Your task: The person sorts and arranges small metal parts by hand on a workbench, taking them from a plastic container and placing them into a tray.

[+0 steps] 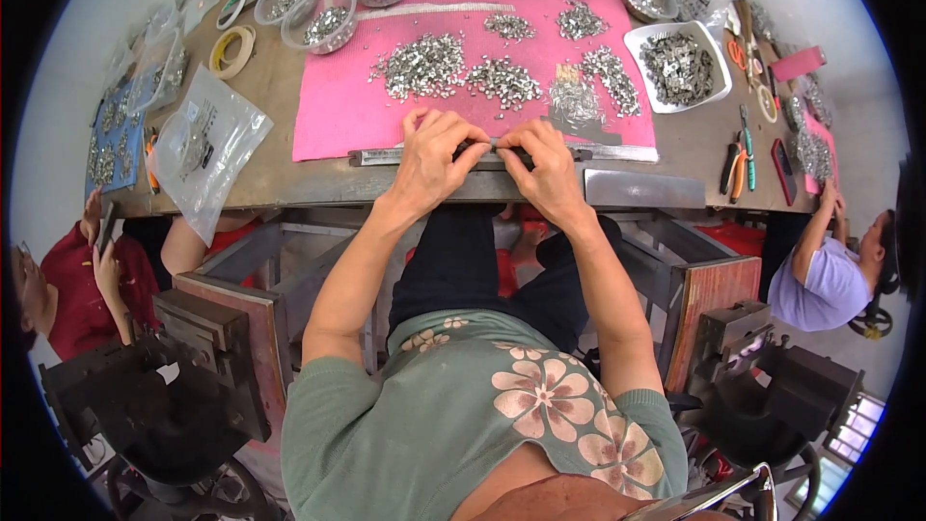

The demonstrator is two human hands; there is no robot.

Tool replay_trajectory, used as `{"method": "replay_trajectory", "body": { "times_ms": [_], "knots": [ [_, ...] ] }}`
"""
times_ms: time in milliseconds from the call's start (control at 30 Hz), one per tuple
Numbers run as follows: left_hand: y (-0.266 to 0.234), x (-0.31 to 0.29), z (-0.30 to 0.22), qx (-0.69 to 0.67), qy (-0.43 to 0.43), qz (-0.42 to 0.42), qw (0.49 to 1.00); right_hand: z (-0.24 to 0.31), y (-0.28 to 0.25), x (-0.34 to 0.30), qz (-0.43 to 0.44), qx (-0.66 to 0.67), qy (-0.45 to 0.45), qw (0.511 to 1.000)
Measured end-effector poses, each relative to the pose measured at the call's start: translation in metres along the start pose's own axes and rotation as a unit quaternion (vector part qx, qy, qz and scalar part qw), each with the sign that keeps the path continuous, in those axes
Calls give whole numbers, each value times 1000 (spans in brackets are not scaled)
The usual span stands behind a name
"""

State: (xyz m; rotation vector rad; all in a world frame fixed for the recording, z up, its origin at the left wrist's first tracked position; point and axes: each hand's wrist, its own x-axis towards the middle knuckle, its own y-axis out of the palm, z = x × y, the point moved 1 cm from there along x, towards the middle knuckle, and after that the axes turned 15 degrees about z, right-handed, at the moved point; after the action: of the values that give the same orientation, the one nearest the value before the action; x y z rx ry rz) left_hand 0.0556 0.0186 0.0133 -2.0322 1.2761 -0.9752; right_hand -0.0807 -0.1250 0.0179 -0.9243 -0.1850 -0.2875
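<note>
My left hand [432, 152] and my right hand [542, 166] meet at a long narrow metal bar [374, 157] along the front of a pink mat [328, 116]. Thumb and fingertips are pressed together on each hand, close to one another over the bar. Whatever they pinch is hidden or too small to make out. Just beyond my fingers lie heaps of small shiny metal pieces: a large heap [417, 66], a middle heap [503, 83], a heap at the right [612, 77] and a pile of thin silvery pieces [576, 104].
A white tray [632, 37] of metal pieces stands at the right, with pliers [749, 150] nearer me. A flat metal plate [644, 188] lies by the table edge. Leftward are a plastic bag [217, 130] and tape roll [231, 51]. People sit at both sides.
</note>
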Motion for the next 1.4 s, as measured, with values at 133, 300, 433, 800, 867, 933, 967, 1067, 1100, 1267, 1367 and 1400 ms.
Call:
{"method": "replay_trajectory", "body": {
  "times_ms": [133,300,433,800,867,933,967,1067,1100,1267,1367,1400],
  "knots": [
    [2,-3,1,-14,6,-24,1000,-6,-1,5,-12,4,-21,1000],
    [3,-3,-1,-10,12,-22,1000,-21,-1,27,-25,-11,8,1000],
    [3,-3,-2,-3,18,-20,1000,-26,2,38,3,-33,36,999],
    [2,-2,6,-66,23,-26,997,-4,-3,25,0,-14,3,1000],
    [2,-1,6,-61,25,-42,997,5,-3,18,14,28,0,1000],
    [3,-1,5,-62,26,-48,997,8,2,14,7,-5,-27,1000],
    [3,-1,5,-62,26,-55,996,7,3,13,13,-10,-16,1000],
    [4,-1,5,-61,24,-52,996,-1,4,15,8,30,-13,999],
    [4,-1,4,-60,24,-53,996,-6,5,17,8,30,-14,999],
    [5,-1,0,-47,20,-49,998,-22,5,37,-17,-81,-12,997],
    [5,0,-2,-16,17,-35,999,-23,3,40,4,-93,6,996],
    [5,-1,-2,-17,17,-35,999,-24,4,39,4,-93,6,996]
  ]
}}
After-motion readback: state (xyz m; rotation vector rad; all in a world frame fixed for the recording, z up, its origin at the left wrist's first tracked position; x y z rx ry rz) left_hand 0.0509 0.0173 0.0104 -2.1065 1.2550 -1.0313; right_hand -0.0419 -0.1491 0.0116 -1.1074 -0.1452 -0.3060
